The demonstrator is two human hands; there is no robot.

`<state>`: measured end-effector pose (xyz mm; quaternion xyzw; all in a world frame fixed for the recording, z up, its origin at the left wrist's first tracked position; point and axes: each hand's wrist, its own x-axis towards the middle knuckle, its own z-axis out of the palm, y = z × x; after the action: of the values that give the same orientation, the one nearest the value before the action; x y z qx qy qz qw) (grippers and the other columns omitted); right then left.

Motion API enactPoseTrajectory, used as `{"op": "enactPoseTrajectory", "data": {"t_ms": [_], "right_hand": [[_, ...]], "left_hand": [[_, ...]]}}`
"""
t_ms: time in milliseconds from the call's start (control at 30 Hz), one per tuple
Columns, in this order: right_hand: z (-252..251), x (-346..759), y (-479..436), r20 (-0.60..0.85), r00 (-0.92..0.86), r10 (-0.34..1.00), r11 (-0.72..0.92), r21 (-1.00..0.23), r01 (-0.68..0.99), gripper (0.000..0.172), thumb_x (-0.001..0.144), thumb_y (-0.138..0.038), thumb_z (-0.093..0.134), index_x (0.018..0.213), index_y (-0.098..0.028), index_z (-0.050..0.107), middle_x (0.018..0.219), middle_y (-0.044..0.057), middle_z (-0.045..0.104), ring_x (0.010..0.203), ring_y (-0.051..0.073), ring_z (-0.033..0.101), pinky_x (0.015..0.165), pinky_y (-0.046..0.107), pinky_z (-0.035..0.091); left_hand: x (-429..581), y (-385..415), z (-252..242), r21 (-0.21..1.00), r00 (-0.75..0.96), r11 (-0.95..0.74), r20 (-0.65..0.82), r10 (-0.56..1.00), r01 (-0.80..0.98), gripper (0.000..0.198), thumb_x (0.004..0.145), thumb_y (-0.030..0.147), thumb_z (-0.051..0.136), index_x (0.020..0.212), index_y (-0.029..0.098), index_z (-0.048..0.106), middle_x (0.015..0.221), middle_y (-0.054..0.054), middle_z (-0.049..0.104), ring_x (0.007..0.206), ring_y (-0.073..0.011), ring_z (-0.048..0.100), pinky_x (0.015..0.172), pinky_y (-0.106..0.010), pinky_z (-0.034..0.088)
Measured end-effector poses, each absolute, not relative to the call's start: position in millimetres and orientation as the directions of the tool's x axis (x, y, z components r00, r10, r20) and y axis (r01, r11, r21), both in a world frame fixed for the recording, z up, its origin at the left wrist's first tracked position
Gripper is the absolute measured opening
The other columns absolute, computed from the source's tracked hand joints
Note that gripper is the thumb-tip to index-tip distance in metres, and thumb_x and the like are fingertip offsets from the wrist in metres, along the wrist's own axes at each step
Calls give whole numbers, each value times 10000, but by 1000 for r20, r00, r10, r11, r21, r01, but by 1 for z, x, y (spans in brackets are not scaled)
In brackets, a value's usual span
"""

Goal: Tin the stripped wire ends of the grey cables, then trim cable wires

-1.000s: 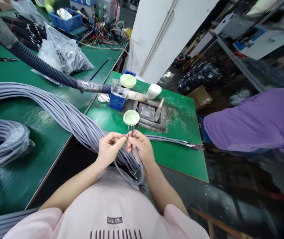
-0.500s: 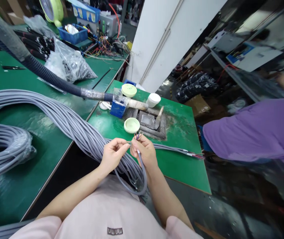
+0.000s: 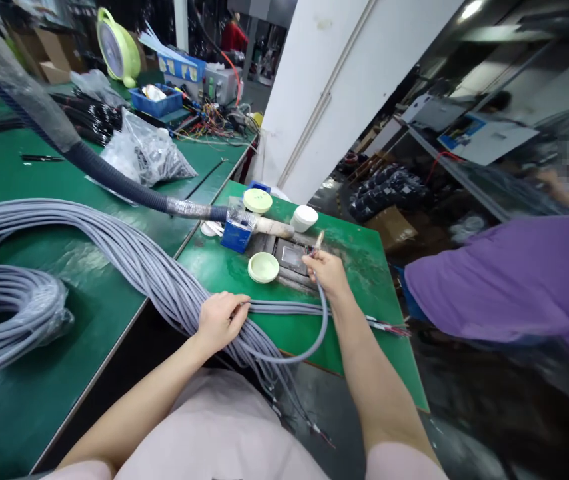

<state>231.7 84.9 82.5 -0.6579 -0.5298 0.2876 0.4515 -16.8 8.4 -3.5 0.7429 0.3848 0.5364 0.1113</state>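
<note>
My right hand (image 3: 328,272) pinches the end of a grey cable (image 3: 322,320) over the right edge of a square, dark-framed pot with a shiny metallic surface (image 3: 292,257). The thin wires at the cable's tip are mostly hidden by the fingers. From there the cable loops down and back to the thick bundle of grey cables (image 3: 164,273). Curled on top of that bundle lies my left hand (image 3: 221,321), thumb and fingers drawn together; what they hold, if anything, is hidden. A pale green round dish (image 3: 263,267) stands just left of the pot.
A ribbed hose (image 3: 114,177) runs to a blue box (image 3: 236,235) beside the pot. Behind stand a yellow-green lid (image 3: 257,200) and a white tub (image 3: 304,217). Stripped cable ends (image 3: 389,327) lie at the right. A person in a purple top (image 3: 504,280) is close by.
My right hand has moved forward and right with the cable end, from in front of my chest to the pot. My left hand has let go of the wires and dropped onto the bundle.
</note>
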Motion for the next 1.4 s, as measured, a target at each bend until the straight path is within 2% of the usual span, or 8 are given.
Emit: {"op": "enactPoseTrajectory", "data": {"t_ms": [133, 300, 600, 767, 1033, 1267, 1400], "right_hand": [[69, 252, 109, 81, 333, 939, -117, -837, 534, 250, 597, -357, 645, 551, -198, 457, 405, -53, 455, 343, 79, 392, 363, 212, 279], [57, 267, 126, 88, 368, 926, -187, -741, 645, 253, 624, -331, 640, 532, -199, 445, 422, -47, 470, 399, 94, 431, 413, 213, 302], [46, 273, 142, 91, 381, 920, -254, -603, 756, 295, 632, -377, 659, 515, -192, 461, 460, -20, 491, 536, 123, 493, 506, 222, 350], [42, 275, 145, 88, 385, 919, -268, -578, 771, 250, 626, -311, 642, 510, -191, 456, 464, -23, 490, 543, 117, 484, 513, 217, 337], [44, 272, 141, 73, 386, 920, -254, -639, 726, 253, 624, -241, 644, 502, -188, 429, 418, -50, 436, 477, 90, 431, 493, 213, 303], [74, 257, 107, 41, 361, 932, -189, -794, 578, 315, 627, -418, 683, 581, -191, 469, 427, -51, 472, 364, 78, 404, 393, 217, 298], [96, 260, 49, 36, 336, 941, -136, -870, 474, 386, 607, -520, 703, 649, -178, 528, 467, -42, 509, 357, 73, 415, 371, 214, 314]], "left_hand": [[-17, 8, -5, 498, 169, -700, 741, 650, 511, 118, 895, 222, 559, 907, 167, 663, 649, -2, 646, 591, -122, 556, 596, -267, 388], [-17, 9, -6, 457, 192, -712, 755, 628, 533, 104, 893, 215, 567, 902, 169, 659, 652, 5, 651, 583, -119, 550, 589, -272, 362], [-17, 8, -6, 454, 217, -689, 724, 655, 564, 146, 903, 232, 529, 911, 180, 664, 672, -12, 668, 616, -135, 574, 609, -286, 359], [-17, 8, -7, 452, 221, -700, 730, 646, 552, 131, 901, 222, 538, 922, 175, 659, 687, -14, 676, 622, -138, 577, 611, -288, 353], [-17, 7, -6, 466, 224, -674, 702, 676, 573, 167, 910, 248, 520, 917, 184, 674, 685, -17, 678, 630, -136, 587, 624, -288, 364], [-17, 8, -6, 455, 216, -683, 720, 660, 571, 161, 901, 237, 529, 901, 172, 676, 657, -12, 656, 610, -139, 567, 607, -291, 349], [-18, 8, -2, 486, 242, -654, 664, 708, 580, 199, 921, 288, 507, 907, 190, 680, 684, -18, 669, 636, -140, 570, 625, -289, 358]]}}
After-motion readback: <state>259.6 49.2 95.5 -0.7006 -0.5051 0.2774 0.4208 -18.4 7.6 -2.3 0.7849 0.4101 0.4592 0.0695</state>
